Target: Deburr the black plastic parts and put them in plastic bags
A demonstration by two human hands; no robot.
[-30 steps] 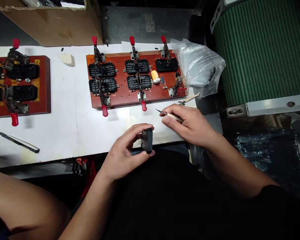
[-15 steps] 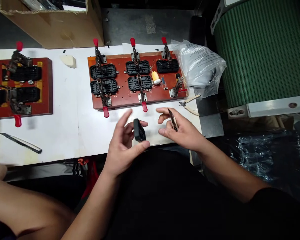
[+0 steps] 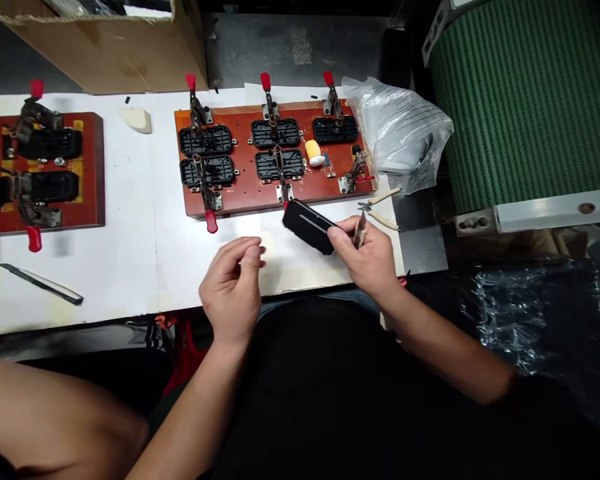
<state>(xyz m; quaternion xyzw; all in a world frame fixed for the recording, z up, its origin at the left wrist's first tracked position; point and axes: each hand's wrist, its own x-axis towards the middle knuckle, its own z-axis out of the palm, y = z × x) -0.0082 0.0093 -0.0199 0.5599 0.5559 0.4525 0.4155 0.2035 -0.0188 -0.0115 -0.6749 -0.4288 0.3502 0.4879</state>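
Observation:
My right hand (image 3: 373,257) grips a flat black plastic cover (image 3: 307,227) between thumb and fingers, its smooth face with a pale slot line turned up. A small pointed knife (image 3: 360,231) is also held in this hand, its tip sticking up past the fingers; its handle is mostly hidden. To the left, my left hand (image 3: 233,280) is closed, thumb pressed against the index finger, and no object shows in it. Both hands are over the front of the white-covered table (image 3: 175,267), below a red-brown fixture board (image 3: 245,193) holding several black covers under red-handled toggle clamps.
Cream-handled cutters (image 3: 384,217) lie right of the board, below a clear plastic bag (image 3: 405,140). A yellow-and-white bottle (image 3: 314,153) rests on the board. At left are another fixture board (image 3: 94,173), a box cutter (image 3: 43,285) and another person's arm (image 3: 55,413). A green conveyor (image 3: 525,107) stands right.
The black cover has passed from my left hand to my right, which keeps the knife. My left hand's fingers have closed. The other person's hand at the left edge has gone from view.

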